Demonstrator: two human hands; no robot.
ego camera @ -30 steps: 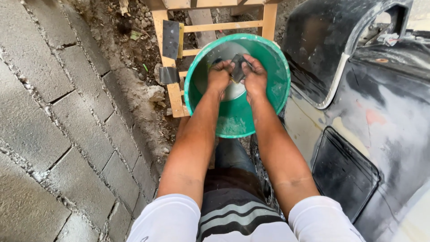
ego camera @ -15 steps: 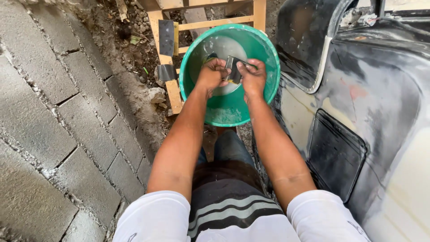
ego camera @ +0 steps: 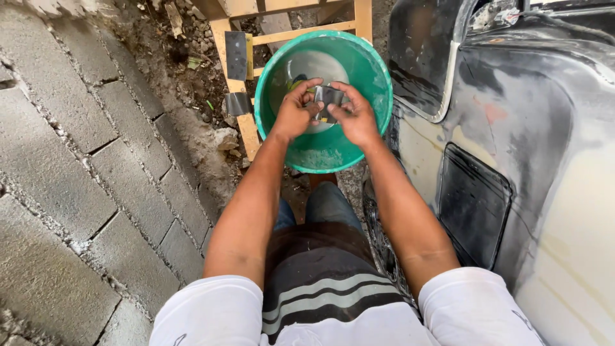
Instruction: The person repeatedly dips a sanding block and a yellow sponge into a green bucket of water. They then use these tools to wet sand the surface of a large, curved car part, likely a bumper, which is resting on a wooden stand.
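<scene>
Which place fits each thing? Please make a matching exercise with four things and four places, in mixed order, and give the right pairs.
Things:
1. green bucket
2. grey sheet
3. block wall
4. car body panel

Places:
a. on the left side
b. on the right side
c. on the wooden frame
d. between the left hand and right hand

Pairs: 1-c, 2-d, 3-a, 4-b

We see a bucket [ego camera: 323,154] sitting straight ahead, past our knees, with water in it. Both hands are over the bucket, the left hand [ego camera: 293,115] on the left and the right hand [ego camera: 356,118] on the right, and a small sheet [ego camera: 328,97] sits between them. A wooden frame [ego camera: 246,131] stands behind and left of the bucket. A block wall [ego camera: 70,160] runs along the left. A car body [ego camera: 512,147] is on the right, just beside the bucket.
</scene>
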